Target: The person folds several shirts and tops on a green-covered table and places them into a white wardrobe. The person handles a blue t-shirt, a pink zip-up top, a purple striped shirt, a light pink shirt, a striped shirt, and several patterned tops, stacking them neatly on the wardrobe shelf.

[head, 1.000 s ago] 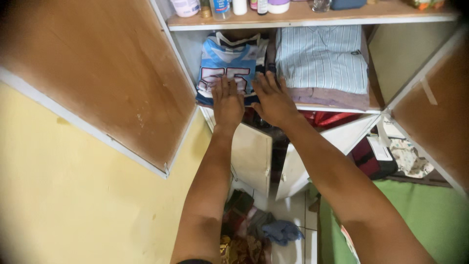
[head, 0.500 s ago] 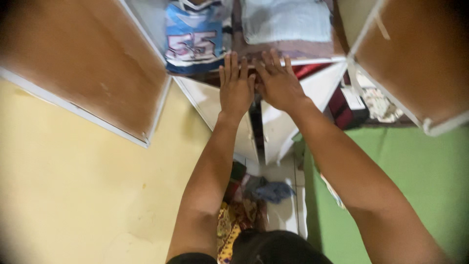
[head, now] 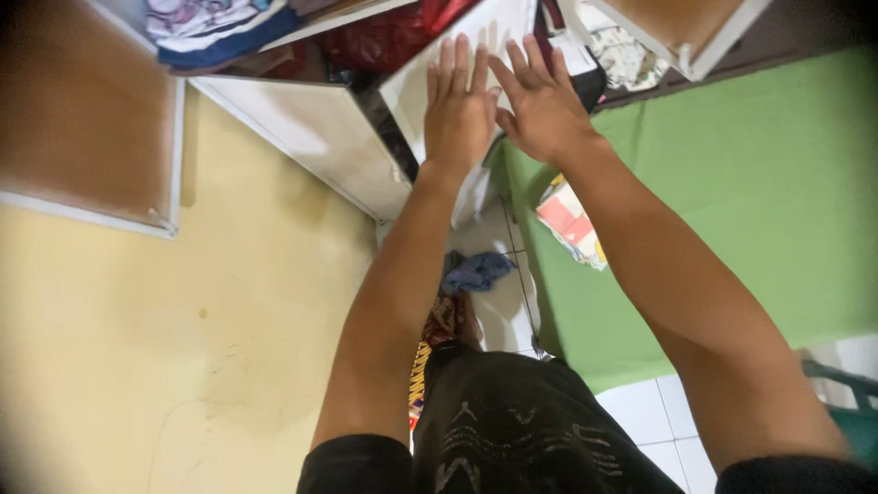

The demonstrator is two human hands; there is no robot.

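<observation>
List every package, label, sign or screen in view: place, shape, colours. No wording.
Flat printed package: lies on the green mat below the right hand; rectangular, red, white and pale blue.
Red shiny bag: inside the cabinet above the left hand; crumpled.
No signs or screens visible.

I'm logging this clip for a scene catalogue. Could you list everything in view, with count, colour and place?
Cabinet door: one, brown with white edge, open, upper left.
Lower cabinet doors: two, white, top centre, ajar.
Folded clothes: a stack, blue and white, shelf at top left.
Red items: count unclear, inside lower cabinet.
Wall: yellow, left.
Green mat: one, right.
Blue cloth: one, on the tiled floor.
Patterned paper: one, red and white, mat edge.
Left hand: open, flat, in front of the right-hand white door.
Right hand: open, beside it.
</observation>
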